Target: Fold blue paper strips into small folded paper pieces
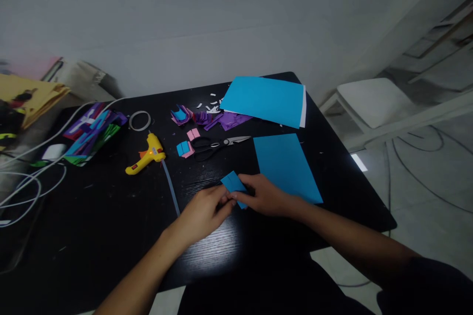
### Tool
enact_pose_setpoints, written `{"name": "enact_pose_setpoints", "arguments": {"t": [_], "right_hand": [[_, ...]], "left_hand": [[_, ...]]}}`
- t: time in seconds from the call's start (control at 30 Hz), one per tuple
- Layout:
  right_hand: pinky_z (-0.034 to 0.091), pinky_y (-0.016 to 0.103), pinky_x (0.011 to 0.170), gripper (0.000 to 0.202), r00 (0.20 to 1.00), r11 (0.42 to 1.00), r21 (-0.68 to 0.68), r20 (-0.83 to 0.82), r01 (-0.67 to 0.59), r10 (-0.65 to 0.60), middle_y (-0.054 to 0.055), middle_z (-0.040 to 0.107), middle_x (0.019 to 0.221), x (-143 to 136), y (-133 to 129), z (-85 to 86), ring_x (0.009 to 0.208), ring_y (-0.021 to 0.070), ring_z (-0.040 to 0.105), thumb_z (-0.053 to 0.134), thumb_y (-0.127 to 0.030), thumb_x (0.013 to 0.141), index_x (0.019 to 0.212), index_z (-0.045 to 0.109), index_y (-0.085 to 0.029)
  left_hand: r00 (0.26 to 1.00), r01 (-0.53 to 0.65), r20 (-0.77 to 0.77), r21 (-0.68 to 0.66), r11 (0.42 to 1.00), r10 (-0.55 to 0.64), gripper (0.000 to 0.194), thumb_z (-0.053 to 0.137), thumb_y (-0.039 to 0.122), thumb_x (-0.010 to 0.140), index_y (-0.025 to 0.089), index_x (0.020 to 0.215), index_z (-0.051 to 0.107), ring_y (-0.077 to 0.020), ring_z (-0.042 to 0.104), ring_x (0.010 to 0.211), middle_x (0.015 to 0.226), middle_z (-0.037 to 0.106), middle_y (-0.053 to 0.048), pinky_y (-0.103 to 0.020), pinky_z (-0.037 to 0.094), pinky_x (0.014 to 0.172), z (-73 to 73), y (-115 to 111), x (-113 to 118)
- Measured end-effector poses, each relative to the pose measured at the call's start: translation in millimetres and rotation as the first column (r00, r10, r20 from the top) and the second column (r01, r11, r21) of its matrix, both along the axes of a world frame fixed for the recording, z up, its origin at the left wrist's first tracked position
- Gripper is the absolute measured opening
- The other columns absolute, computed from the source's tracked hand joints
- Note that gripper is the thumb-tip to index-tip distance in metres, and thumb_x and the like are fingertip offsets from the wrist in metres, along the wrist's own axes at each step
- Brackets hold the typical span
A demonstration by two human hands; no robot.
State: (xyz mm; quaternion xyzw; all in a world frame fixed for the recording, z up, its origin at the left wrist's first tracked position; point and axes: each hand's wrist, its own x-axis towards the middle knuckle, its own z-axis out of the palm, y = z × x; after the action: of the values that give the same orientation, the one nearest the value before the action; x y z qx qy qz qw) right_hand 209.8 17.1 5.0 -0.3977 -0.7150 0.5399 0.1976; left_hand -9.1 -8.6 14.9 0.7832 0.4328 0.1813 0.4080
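Note:
Between my two hands, above the near part of the black table [121,236], is a small folded piece of blue paper [233,182]. My left hand [207,209] pinches its lower left edge. On the other side, my right hand [260,194] grips the piece with thumb and fingers. A larger blue sheet [286,165] lies just beyond the right hand. Scissors [221,143] with black handles rest farther back, their blades pointing right. Small folded pink and blue paper pieces [184,148] sit beside the scissor handles.
A yellow glue gun [150,154] with a long glue stick lies left of the scissors. Behind are purple paper pieces [231,119], white scraps, a tape ring [139,120] and blue and white sheets [266,98]. White cables [39,177] and coloured strips [92,130] occupy the left.

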Motion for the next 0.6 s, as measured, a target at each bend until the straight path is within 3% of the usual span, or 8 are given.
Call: {"name": "enact_pose_setpoints", "arguments": {"t": [0.6], "right_hand": [[0.050, 0.029, 0.072, 0.012, 1.000, 1.000, -0.015, -0.011, -0.004, 0.004, 0.003, 0.075, 0.088, -0.5, 0.3, -1.3, 0.081, 0.0189, 0.068, 0.065, -0.030, 0.099, 0.096, 0.068, -0.019]], "left_hand": [[1.000, 0.007, 0.000, -0.004, 1.000, -0.007, 0.012, 0.054, 0.020, 0.101, 0.020, 0.089, 0.057, -0.0143, 0.058, 0.068, 0.078, 0.060, 0.003, -0.027, 0.042, 0.064, -0.8, -0.7, -0.7]]}}
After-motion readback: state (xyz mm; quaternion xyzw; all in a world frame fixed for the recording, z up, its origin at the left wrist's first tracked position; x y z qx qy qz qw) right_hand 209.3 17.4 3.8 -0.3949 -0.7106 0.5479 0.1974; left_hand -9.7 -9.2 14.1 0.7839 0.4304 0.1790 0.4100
